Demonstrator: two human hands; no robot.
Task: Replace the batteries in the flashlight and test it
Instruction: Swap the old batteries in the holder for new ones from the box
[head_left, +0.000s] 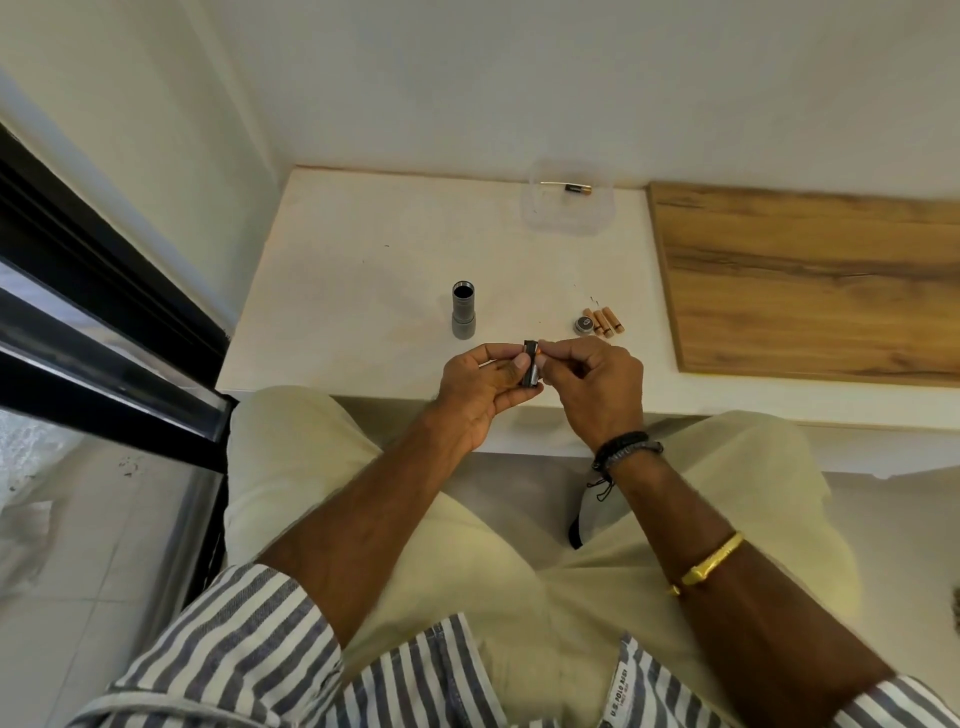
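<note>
The grey flashlight body (463, 310) stands upright on the white table (363, 249), its open end up. My left hand (480, 389) grips a small black battery holder (530, 368) over the table's near edge. My right hand (597, 387) pinches a battery with a copper-coloured end (540, 352) against the holder's top. To the right, the flashlight's round end cap (585, 325) lies beside three copper-coloured batteries (605, 321). One more battery (577, 190) lies in a clear plastic container (569, 208) at the back.
A wooden board (810, 280) covers the table's right part. White walls close the back and left. A dark window frame (104, 322) runs along the left. My knees in pale trousers sit under the table's front edge.
</note>
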